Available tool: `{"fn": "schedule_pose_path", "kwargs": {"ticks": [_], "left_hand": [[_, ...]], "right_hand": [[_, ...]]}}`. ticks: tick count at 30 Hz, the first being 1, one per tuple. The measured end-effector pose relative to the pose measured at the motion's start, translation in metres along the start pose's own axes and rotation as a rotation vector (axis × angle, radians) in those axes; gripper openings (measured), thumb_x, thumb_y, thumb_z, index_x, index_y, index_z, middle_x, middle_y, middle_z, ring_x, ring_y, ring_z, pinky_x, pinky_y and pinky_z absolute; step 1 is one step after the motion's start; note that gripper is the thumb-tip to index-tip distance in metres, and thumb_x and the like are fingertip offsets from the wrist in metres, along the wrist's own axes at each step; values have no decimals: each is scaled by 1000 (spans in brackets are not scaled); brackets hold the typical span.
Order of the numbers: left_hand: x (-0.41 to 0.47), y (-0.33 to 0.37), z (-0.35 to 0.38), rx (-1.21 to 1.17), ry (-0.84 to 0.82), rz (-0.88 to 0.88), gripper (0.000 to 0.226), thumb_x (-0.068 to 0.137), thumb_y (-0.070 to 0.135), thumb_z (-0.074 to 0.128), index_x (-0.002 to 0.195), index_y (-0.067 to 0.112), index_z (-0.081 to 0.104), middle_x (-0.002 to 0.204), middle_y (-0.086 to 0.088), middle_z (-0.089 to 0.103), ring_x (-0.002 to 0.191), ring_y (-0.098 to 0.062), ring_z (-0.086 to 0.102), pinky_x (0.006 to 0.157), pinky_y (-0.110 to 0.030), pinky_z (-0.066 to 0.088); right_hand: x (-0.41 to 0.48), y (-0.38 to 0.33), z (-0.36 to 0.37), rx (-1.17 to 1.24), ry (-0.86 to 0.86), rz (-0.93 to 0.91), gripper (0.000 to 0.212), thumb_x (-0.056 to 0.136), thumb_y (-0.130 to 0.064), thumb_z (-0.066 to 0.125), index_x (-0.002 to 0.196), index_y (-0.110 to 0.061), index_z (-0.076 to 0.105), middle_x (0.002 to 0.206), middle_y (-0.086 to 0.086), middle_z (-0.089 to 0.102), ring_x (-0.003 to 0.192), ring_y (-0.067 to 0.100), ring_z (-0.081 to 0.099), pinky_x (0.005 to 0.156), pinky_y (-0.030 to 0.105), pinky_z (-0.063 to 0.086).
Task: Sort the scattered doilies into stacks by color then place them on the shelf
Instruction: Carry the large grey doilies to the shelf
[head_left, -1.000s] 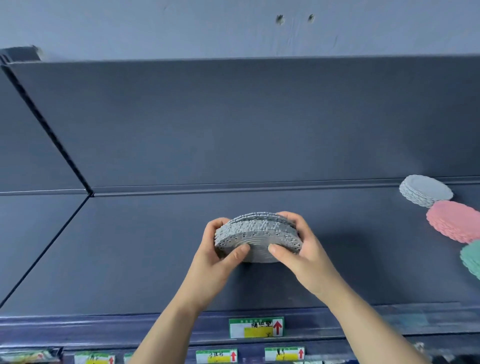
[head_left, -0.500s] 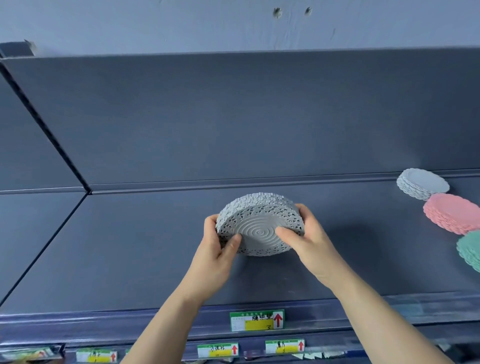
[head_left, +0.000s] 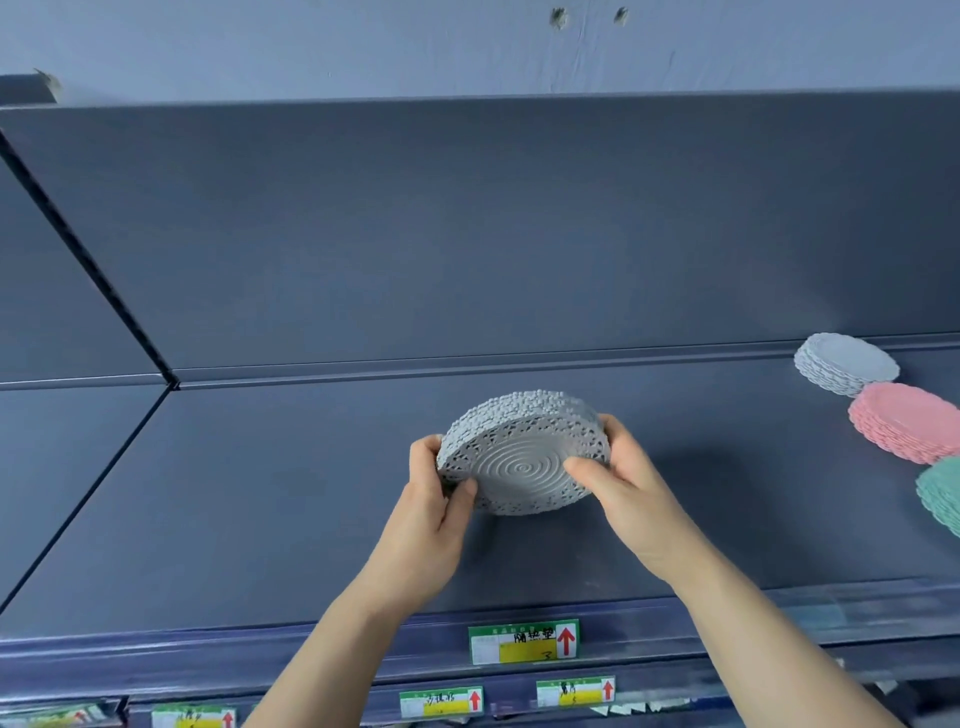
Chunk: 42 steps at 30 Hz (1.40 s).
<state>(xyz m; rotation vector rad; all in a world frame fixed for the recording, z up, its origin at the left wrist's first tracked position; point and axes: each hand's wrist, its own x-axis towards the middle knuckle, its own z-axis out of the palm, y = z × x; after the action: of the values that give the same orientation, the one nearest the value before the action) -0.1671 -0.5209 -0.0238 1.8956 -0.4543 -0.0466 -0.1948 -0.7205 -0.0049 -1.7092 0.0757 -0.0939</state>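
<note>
both hands, left hand (head_left: 434, 501) and right hand (head_left: 631, 483), clamp the grey doily stack (head_left: 522, 454) by its rim at centre frame, tilted face-out over the shelf (head_left: 260, 493), likely to keep the layers squared. 3 sorted stacks, grey stack (head_left: 847, 361), pink stack (head_left: 909, 421) and green stack (head_left: 943, 491), sit at right.

Doily stacks: four. One grey stack (head_left: 522, 457) is gripped by two hands, the left hand (head_left: 431, 514) and the right hand (head_left: 628, 499). Three lie on the shelf (head_left: 260, 493): one light grey stack (head_left: 847, 361), one pink stack (head_left: 909, 421), one teal stack (head_left: 943, 491). Price labels: one upper label (head_left: 523, 642) and at least three lower labels (head_left: 441, 701).
</note>
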Motion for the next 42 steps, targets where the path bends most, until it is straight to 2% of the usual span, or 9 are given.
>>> {"fn": "schedule_pose_path", "kwargs": {"ticks": [7, 13, 19, 21, 24, 29, 33, 37, 42], "left_hand": [[-1, -13, 8, 41, -33, -2, 19, 99, 13, 39, 114, 23, 33, 112, 20, 53, 103, 9, 50, 80, -1, 37], [2, -3, 9, 19, 51, 78, 21, 99, 10, 36, 116, 23, 31, 111, 17, 53, 100, 2, 53, 80, -5, 40], [2, -7, 12, 27, -59, 52, 38, 100, 8, 33, 131, 25, 23, 126, 24, 44, 115, 12, 43, 88, 2, 30], [4, -9, 13, 55, -39, 43, 34, 99, 8, 34, 126, 26, 26, 120, 22, 47, 109, 11, 46, 84, 1, 33], [12, -8, 9, 105, 14, -1, 25, 99, 14, 39, 119, 28, 35, 103, 18, 58, 93, -4, 56, 81, -16, 46], [34, 3, 0, 75, 61, -207, 13, 95, 15, 46, 106, 15, 54, 84, 2, 63, 66, -13, 62, 56, -13, 48], [40, -7, -1, 177, 63, -279, 18, 90, 19, 49, 85, 3, 54, 69, -3, 54, 59, -18, 48, 59, -39, 49], [42, -11, 3, 354, 78, -288, 28, 94, 20, 47, 68, 13, 40, 62, 3, 43, 54, -14, 36, 49, -26, 27], [48, -20, 8, 443, 70, -369, 29, 96, 25, 43, 69, 17, 36, 80, -3, 43, 68, -18, 41, 56, -28, 32]], "right_hand": [[0, 6, -8, -45, 21, 13, 33, 89, -5, 55, 111, -29, 54, 108, -7, 68, 103, 15, 62, 101, 43, 45], [4, -1, -6, -46, 54, -73, 33, 92, -6, 52, 115, -29, 47, 112, -11, 63, 103, 4, 60, 94, 28, 46], [1, 7, -4, -59, 27, 52, 26, 95, -16, 49, 113, -34, 44, 107, -7, 65, 97, 18, 61, 97, 40, 44], [2, 6, -7, -101, 19, 40, 24, 95, -18, 49, 116, -30, 42, 107, -7, 64, 97, 17, 61, 90, 35, 48], [9, 2, -13, -258, 47, 31, 21, 95, -27, 51, 115, -25, 45, 103, -7, 62, 92, 10, 58, 76, 19, 44], [32, 4, -17, -376, 91, 99, 20, 90, -33, 57, 87, -13, 54, 75, -3, 52, 64, 12, 45, 60, 28, 35], [42, 16, -8, -440, 109, 119, 18, 88, -32, 60, 91, -15, 56, 81, -6, 58, 71, 12, 53, 64, 28, 42], [49, 23, -4, -502, 129, 130, 23, 86, -31, 62, 103, -16, 58, 94, -3, 64, 87, 19, 60, 77, 34, 48], [52, 27, 0, -573, 137, 135, 23, 86, -30, 60, 98, -11, 60, 92, 5, 64, 84, 24, 59, 71, 34, 46]]}}
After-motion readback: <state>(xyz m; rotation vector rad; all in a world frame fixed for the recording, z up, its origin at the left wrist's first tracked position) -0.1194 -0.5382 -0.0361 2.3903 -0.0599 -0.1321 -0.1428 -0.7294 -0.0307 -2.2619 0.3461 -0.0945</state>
